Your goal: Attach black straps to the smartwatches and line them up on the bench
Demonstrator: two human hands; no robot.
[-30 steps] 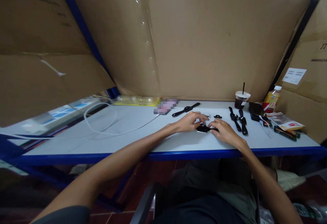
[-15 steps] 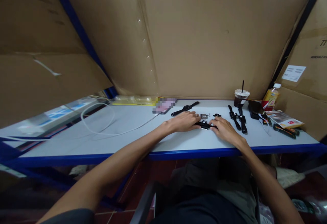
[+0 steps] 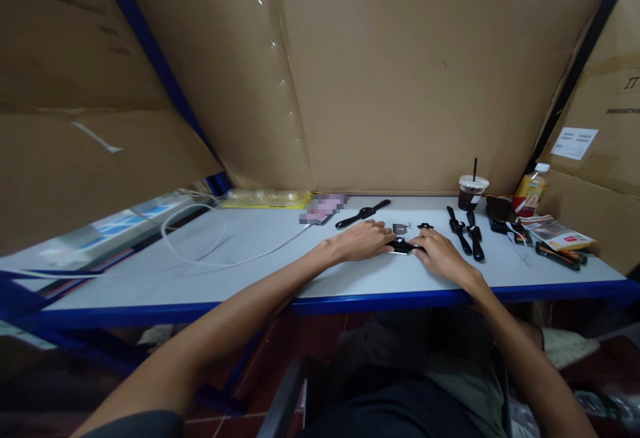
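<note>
Low over the table, a black two-handled tool lies level between my hands. My left hand is closed on its left handle, and my right hand grips the right one. Just behind the tool are a small grey metal piece with thin screws beside it and a small black part. A similar black tool rests behind my left hand. Two more, a left one and a right one, lie side by side to the right of my right hand.
A phone on a white cable lies at the back. To the right stand a lidded drink cup and a bottle, near a black case and a packet. Cardboard walls the back.
My left hand has shifted very slightly along the tool's left end. Otherwise the hands and the tool look nearly the same.
</note>
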